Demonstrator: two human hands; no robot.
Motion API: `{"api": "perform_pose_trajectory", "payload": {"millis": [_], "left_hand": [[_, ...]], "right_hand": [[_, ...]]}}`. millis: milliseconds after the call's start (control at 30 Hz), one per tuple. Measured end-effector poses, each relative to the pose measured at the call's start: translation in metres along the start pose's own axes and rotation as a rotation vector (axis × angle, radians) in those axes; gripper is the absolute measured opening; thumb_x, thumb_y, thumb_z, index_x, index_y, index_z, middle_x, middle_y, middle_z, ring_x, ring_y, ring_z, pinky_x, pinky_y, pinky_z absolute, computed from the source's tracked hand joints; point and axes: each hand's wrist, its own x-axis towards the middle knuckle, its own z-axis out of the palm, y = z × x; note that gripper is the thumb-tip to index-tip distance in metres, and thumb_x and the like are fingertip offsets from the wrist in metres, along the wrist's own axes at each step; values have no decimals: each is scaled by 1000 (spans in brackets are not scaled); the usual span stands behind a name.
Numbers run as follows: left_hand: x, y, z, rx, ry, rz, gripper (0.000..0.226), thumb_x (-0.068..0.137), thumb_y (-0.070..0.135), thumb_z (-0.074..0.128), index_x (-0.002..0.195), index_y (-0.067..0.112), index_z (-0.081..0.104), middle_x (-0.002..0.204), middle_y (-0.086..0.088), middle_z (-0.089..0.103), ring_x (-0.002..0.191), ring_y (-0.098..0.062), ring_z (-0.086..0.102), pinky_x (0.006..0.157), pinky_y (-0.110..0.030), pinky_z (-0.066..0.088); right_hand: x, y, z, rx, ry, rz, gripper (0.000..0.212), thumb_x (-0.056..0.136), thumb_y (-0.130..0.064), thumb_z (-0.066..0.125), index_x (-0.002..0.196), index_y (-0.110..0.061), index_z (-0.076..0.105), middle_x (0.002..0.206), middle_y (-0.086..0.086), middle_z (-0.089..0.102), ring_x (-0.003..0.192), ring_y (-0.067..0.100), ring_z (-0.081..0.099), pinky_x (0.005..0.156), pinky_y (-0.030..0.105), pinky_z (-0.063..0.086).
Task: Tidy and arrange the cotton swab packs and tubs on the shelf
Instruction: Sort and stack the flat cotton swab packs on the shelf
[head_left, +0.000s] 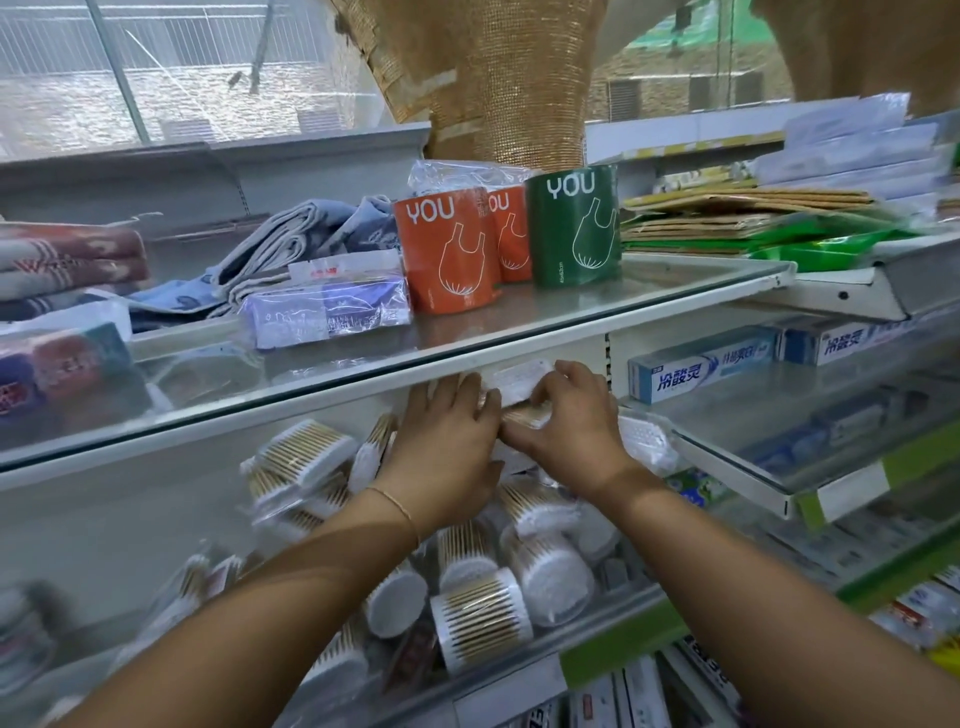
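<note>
Item: one flat cotton swab pack (519, 385), clear-wrapped, held high at the back of the shelf (623, 644), just left of the toothpaste box (701, 370) and level with it. Holders: my view shows both hands on it. The right hand (566, 426) has its fingers curled over the pack's top and right end; the left hand (447, 441) lies nearly flat against its left end, fingers straight, and I cannot tell whether the thumb pinches. Stock not yet sorted: round tubs (483, 618) tumbled on their sides below and left of the toothpaste box; loose packs (306, 457) leaning at odd angles farther left of it. Step in hand, by my reading: seating this one pack squarely against the back wall, with most of the tidying yet to do. Next move, as I judge it: press the pack level, release it, then reach down-left from the toothpaste box for a tipped tub. The thin wrap looks slippery, so a firm two-sided hold seems wise.
</note>
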Motion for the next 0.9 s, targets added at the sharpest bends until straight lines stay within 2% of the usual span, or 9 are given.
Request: {"api": "perform_pose_trajectory", "payload": {"millis": [100, 167, 267, 333, 500, 633, 733, 833, 900], "left_hand": [[-24, 4, -8, -33, 42, 46, 53, 79, 47, 57, 121, 14, 61, 134, -15, 52, 130, -37, 39, 109, -54, 30], [-39, 6, -15, -54, 39, 52, 44, 82, 47, 53, 111, 17, 66, 127, -10, 55, 123, -33, 43, 104, -49, 35], [-57, 3, -19, -161, -37, 4, 40, 93, 53, 43, 115, 26, 62, 122, 1, 51, 118, -23, 38, 101, -39, 33], [-68, -1, -20, -220, -88, 19, 41, 92, 58, 42, 119, 31, 60, 113, 5, 52, 111, -18, 40, 95, -37, 37], [-88, -2, -15, -321, -204, 113, 45, 89, 67, 42, 117, 35, 57, 97, 6, 53, 95, -15, 45, 78, -32, 38], [-98, 2, -8, -313, -201, 189, 50, 84, 72, 43, 106, 30, 58, 97, 6, 55, 92, -15, 48, 79, -33, 40], [-105, 8, -11, -284, -159, 227, 46, 84, 72, 46, 96, 28, 53, 96, 3, 55, 91, -18, 51, 72, -30, 30], [-114, 13, -9, -286, -155, 196, 49, 86, 63, 50, 114, 24, 53, 113, -2, 56, 106, -23, 49, 78, -32, 32], [-118, 14, -6, -294, -140, 186, 48, 88, 58, 49, 119, 22, 51, 115, -3, 55, 109, -25, 49, 83, -33, 36]], "right_hand": [[2, 7, -1, 18, -4, -21, 56, 70, -66, 71, 100, -19, 67, 144, 7, 43, 135, 26, 33, 111, 37, 25], [1, 10, -3, 42, 15, -23, 58, 68, -69, 70, 100, -21, 68, 145, 6, 43, 137, 26, 31, 113, 40, 26], [-4, 15, -4, 60, 100, -42, 60, 69, -71, 69, 100, -20, 70, 145, 9, 44, 136, 29, 34, 113, 45, 30], [-9, 17, -5, 62, 152, -52, 59, 70, -68, 66, 98, -16, 72, 143, 12, 47, 134, 32, 38, 111, 43, 32], [-27, 11, -8, 60, 226, -42, 53, 75, -62, 59, 92, -13, 73, 131, 18, 56, 126, 37, 48, 104, 47, 37], [-46, -1, -12, 73, 216, -47, 34, 79, -44, 68, 93, -14, 71, 133, 16, 55, 126, 36, 45, 104, 46, 35], [-59, -13, -15, 41, 181, -16, 23, 81, -34, 73, 98, -19, 70, 138, 7, 50, 132, 27, 38, 110, 41, 33], [-72, -23, -18, 10, 190, 5, 24, 83, -31, 71, 101, -17, 70, 128, 6, 53, 125, 24, 43, 100, 25, 30], [-80, -26, -20, 22, 154, 30, 31, 83, -40, 66, 102, -16, 69, 121, 7, 55, 118, 25, 48, 95, 24, 32]]}}
